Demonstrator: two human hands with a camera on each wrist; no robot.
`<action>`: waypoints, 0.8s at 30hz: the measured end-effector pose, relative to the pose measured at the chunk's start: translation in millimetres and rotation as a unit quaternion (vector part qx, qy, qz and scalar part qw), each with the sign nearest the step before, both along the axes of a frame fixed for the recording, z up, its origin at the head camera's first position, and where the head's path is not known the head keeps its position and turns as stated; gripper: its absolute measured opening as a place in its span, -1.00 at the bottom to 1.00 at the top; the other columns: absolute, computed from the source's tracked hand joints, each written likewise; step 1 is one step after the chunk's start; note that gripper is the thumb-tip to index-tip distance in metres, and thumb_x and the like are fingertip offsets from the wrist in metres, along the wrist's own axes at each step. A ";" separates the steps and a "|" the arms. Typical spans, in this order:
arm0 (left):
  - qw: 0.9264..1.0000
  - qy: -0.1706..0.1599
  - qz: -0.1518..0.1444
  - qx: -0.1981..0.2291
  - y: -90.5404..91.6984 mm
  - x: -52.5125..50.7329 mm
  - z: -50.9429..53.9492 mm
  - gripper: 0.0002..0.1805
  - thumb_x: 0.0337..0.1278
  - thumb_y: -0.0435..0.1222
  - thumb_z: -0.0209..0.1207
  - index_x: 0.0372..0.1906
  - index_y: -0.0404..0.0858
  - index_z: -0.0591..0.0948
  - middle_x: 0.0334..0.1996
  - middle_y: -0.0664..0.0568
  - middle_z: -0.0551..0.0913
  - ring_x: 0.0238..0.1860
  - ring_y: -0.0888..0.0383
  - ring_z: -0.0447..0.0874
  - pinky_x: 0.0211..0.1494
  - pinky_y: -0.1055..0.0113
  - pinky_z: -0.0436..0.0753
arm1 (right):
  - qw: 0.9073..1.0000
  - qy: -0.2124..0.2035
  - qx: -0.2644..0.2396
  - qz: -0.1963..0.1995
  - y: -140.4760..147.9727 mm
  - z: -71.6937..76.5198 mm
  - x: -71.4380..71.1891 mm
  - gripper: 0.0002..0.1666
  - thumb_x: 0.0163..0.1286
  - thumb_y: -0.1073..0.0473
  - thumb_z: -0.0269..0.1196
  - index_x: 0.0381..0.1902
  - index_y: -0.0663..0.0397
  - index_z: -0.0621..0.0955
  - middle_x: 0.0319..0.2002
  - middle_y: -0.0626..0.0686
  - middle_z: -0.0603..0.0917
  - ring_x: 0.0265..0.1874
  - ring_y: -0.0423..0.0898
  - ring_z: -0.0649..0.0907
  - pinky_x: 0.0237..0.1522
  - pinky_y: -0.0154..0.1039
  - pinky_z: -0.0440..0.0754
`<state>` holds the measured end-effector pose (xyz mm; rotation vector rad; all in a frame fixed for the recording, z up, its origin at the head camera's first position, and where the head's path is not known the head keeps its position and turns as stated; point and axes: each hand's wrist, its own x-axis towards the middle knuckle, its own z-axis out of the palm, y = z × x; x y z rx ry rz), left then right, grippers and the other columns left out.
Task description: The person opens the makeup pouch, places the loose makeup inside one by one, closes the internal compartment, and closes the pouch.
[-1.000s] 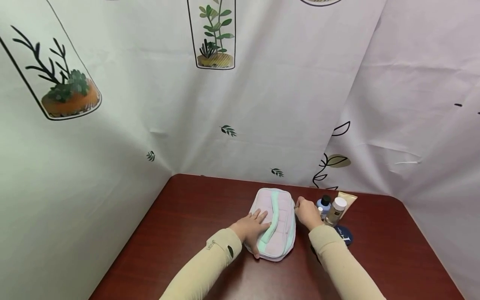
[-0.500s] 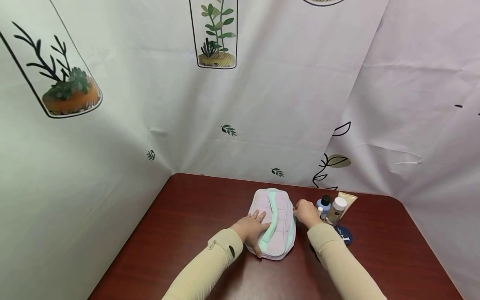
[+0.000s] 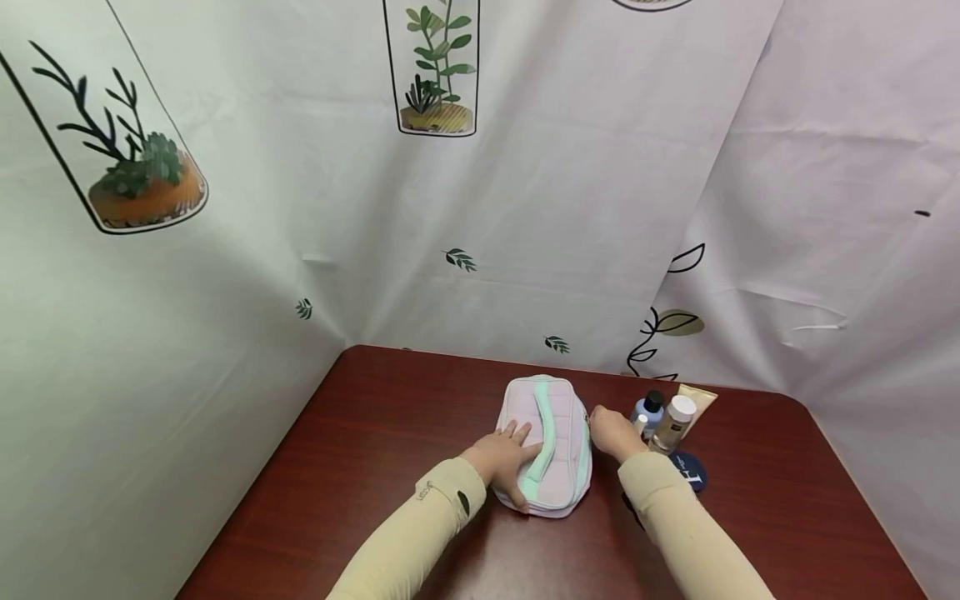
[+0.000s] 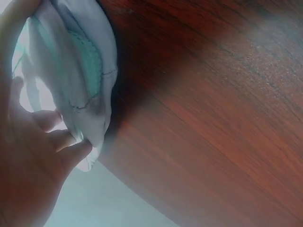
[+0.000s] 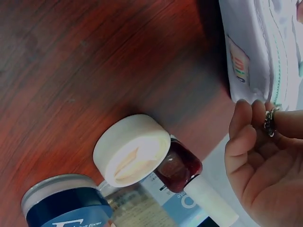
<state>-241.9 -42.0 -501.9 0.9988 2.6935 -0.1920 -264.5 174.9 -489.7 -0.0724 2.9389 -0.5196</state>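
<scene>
Pink pouch [image 3: 564,454], zipper pull [image 5: 269,124] in right fingers [image 5: 241,119]

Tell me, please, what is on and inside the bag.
On the bag are its handle and the left hand, covering part of the top; the bag hides any contents.

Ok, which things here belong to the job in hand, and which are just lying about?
Part of the job, it seems:
pouch, under the left hand
zip pull, pinched by the right hand

Apparently just lying about, untouched:
blue bottle
clear bottle
beige tube
dark blue jar
small dark red bottle
</scene>
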 end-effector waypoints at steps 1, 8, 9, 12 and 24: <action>1.000 0.002 0.002 0.003 -0.4 -0.3 -0.3 0.15 -0.53 0.35 0.34 0.39 0.14 0.20 0.40 -0.07 0.10 0.38 -0.09 0.02 0.29 0.16 0.23 | 1.000 -0.002 0.001 0.000 0.2 -0.3 0.1 -0.74 0.42 0.24 -0.06 -0.25 0.37 0.47 -0.36 0.28 0.57 -0.35 0.13 0.60 -0.31 0.00 0.53; 1.000 0.009 0.010 0.008 -0.2 -2.8 -3.4 0.16 -0.54 0.39 0.30 0.40 0.16 0.18 0.39 -0.06 0.12 0.37 -0.09 0.05 0.25 0.19 0.29 | 1.000 -0.007 -0.002 0.001 2.4 -1.1 2.1 -0.80 0.40 0.25 -0.06 -0.29 0.31 0.45 -0.38 0.23 0.57 -0.40 0.08 0.59 -0.33 -0.02 0.52; 1.000 0.008 0.011 0.008 0.1 -2.9 -3.3 0.16 -0.54 0.39 0.30 0.40 0.16 0.18 0.39 -0.05 0.12 0.37 -0.09 0.04 0.25 0.19 0.29 | 1.000 -0.008 -0.003 0.003 2.7 -0.8 2.8 -0.80 0.40 0.25 -0.06 -0.30 0.29 0.45 -0.39 0.22 0.56 -0.41 0.07 0.58 -0.33 -0.02 0.52; 1.000 0.006 0.013 0.012 0.6 -2.9 -2.5 0.17 -0.55 0.39 0.31 0.40 0.15 0.19 0.39 -0.06 0.13 0.37 -0.09 0.05 0.24 0.18 0.30 | 1.000 -0.004 -0.006 0.014 3.9 -0.5 4.0 -0.80 0.40 0.25 -0.07 -0.34 0.25 0.45 -0.41 0.17 0.56 -0.44 0.02 0.55 -0.33 -0.05 0.52; 0.999 0.002 0.029 0.024 2.3 -3.4 -0.3 0.13 -0.52 0.34 0.34 0.38 0.11 0.23 0.37 -0.09 0.17 0.35 -0.13 0.10 0.23 0.17 0.32 | 0.999 -0.022 -0.002 0.030 5.3 0.3 6.8 -0.84 0.41 0.25 -0.03 -0.36 0.17 0.45 -0.46 0.07 0.50 -0.47 -0.04 0.49 -0.34 -0.12 0.48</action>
